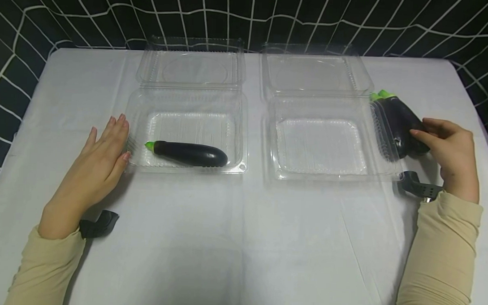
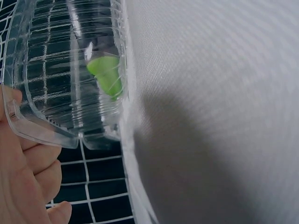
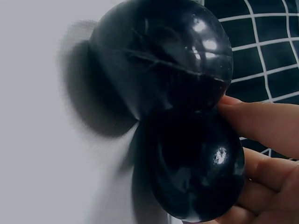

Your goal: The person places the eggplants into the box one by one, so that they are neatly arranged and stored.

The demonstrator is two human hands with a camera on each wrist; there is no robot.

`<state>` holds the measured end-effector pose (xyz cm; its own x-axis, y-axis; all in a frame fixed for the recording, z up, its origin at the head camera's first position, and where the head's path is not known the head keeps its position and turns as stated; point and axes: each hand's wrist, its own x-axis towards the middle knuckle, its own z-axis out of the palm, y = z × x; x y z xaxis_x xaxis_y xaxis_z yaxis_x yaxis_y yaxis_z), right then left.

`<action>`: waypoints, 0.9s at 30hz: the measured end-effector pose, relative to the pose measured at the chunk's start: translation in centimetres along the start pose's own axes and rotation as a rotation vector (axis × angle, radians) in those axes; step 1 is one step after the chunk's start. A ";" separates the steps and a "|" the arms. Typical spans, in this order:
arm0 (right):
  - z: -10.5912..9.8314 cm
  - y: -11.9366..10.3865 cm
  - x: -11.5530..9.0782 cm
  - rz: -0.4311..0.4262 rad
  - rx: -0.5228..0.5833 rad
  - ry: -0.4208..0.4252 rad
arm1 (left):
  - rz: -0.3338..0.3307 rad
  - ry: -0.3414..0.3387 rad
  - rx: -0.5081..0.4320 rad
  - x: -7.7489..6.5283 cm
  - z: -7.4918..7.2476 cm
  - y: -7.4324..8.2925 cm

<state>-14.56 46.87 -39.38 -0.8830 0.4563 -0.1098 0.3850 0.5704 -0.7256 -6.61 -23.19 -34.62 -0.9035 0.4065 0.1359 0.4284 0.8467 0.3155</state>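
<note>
On the left, a clear plastic clamshell box stands with its lid folded back, and one dark eggplant lies in its base, green stem to the left. My left hand rests its straight fingers against that box's left rim. At the far right, two eggplants lie side by side by the second clear box. My right hand pinches the outer eggplant, thumb between the pair and fingers round its far side. The inner eggplant sits right against it, partly behind the box wall.
The second box's base holds nothing and its lid is folded back too. A white cloth covers the table. White netting over a dark backdrop runs along the back and sides. Black wrist mounts stick out near both sleeves.
</note>
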 end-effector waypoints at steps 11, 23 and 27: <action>0.1 0.0 0.1 -0.001 0.014 0.001 | 0.005 0.000 -0.004 -0.1 0.1 -0.1; -0.3 -0.1 0.2 -0.010 0.113 0.002 | 0.014 0.011 -0.009 -0.1 0.0 -0.1; -0.4 0.0 0.3 -0.007 0.129 -0.002 | 0.013 0.006 -0.010 0.0 0.0 0.0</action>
<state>-14.68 47.32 -39.17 -0.8860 0.4514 -0.1059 0.3414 0.4807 -0.8077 -6.59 -23.24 -34.64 -0.8978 0.4154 0.1461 0.4402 0.8379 0.3228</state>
